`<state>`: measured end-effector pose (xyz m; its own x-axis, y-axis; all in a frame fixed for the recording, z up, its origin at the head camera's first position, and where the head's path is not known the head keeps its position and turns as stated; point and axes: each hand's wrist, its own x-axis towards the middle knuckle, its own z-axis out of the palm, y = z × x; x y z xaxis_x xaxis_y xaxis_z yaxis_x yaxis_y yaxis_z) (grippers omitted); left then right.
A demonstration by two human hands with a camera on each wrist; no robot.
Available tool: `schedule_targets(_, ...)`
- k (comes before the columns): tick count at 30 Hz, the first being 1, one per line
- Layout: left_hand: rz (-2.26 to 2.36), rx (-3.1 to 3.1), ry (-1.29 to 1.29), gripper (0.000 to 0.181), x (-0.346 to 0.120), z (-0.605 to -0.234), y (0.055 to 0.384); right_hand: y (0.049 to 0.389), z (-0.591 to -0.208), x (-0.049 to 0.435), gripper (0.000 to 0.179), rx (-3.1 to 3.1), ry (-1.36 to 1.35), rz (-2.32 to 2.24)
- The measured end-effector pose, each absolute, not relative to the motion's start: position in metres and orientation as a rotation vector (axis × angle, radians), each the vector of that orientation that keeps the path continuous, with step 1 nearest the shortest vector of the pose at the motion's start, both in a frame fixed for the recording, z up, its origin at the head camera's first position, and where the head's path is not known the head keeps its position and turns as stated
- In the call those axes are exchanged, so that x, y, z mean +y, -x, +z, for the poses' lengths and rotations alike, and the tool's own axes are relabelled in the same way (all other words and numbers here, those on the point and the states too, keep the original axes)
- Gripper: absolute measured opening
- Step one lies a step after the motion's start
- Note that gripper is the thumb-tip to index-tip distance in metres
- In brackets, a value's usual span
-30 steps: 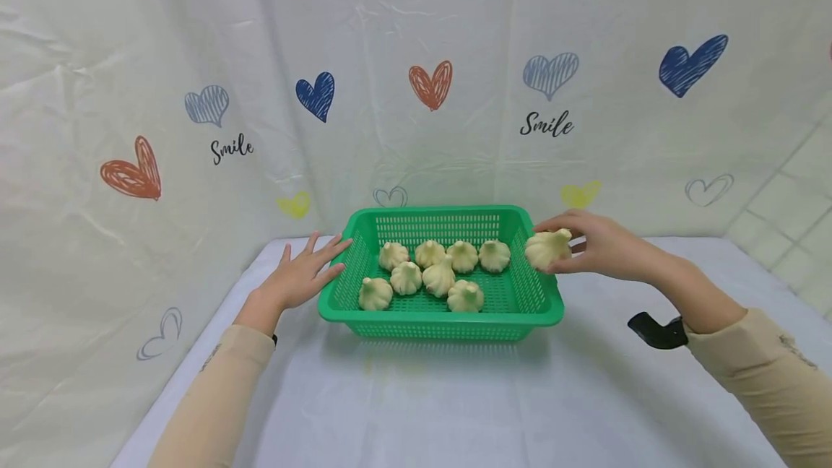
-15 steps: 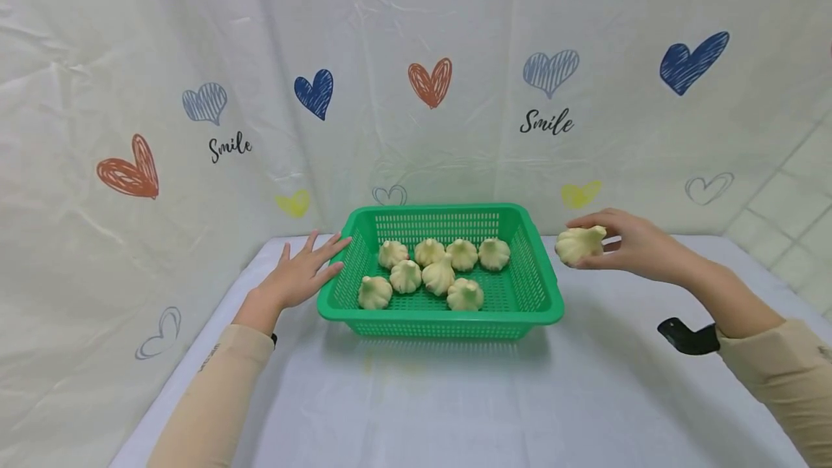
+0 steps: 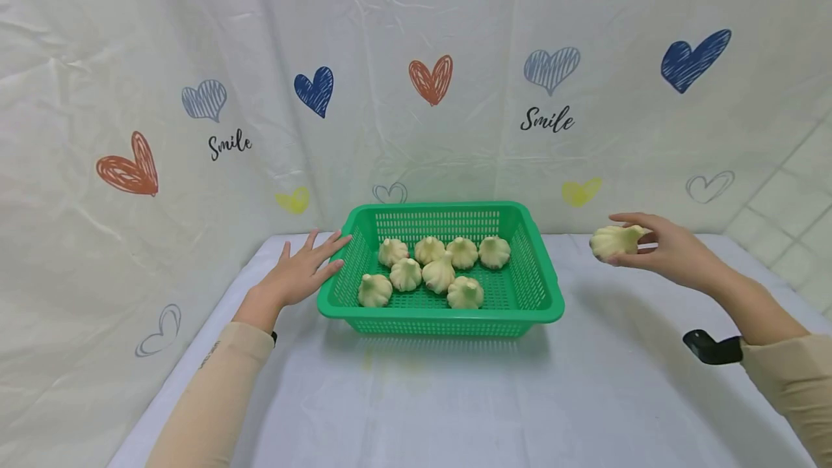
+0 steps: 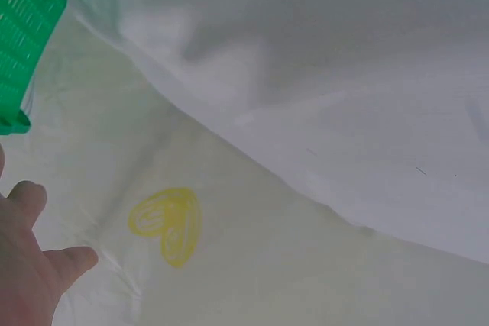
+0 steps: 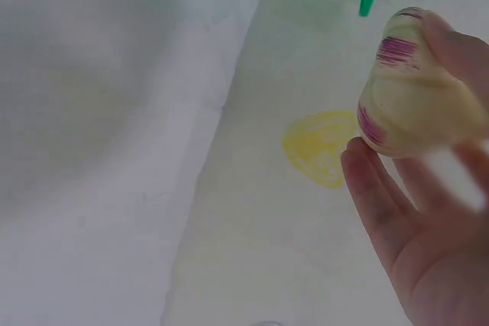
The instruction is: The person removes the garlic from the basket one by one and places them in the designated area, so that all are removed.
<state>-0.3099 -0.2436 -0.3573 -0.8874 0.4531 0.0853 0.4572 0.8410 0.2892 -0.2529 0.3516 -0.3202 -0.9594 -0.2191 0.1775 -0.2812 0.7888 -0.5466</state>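
Observation:
My right hand (image 3: 676,251) holds a garlic bulb (image 3: 614,242) between thumb and fingers, above the table and to the right of the green basket (image 3: 442,314). In the right wrist view the held bulb (image 5: 416,93) shows purple streaks on its pale skin. Several more garlic bulbs (image 3: 438,274) sit inside the basket. At the basket's left rim my left hand (image 3: 295,276) has its fingers spread, the fingertips touching the edge. Only part of the left hand (image 4: 30,257) shows in the left wrist view, below the basket's corner.
A white cloth covers the table (image 3: 442,403). Behind it hangs a pale curtain (image 3: 481,143) printed with hearts and the word Smile. White tiles (image 3: 799,201) show at the far right. A black strap piece (image 3: 711,349) sticks out from the right wrist.
My right hand has moved right with the garlic bulb, from the basket's right rim out over the table. The left hand and the basket have stayed in place.

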Motion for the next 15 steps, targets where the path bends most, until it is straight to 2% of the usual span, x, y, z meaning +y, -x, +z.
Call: schedule_targets(15,-0.45,-3.001,0.743,0.06,-0.245,-0.358,0.311,0.247,-0.347,0.397,0.08,-2.825,-0.163,0.919)
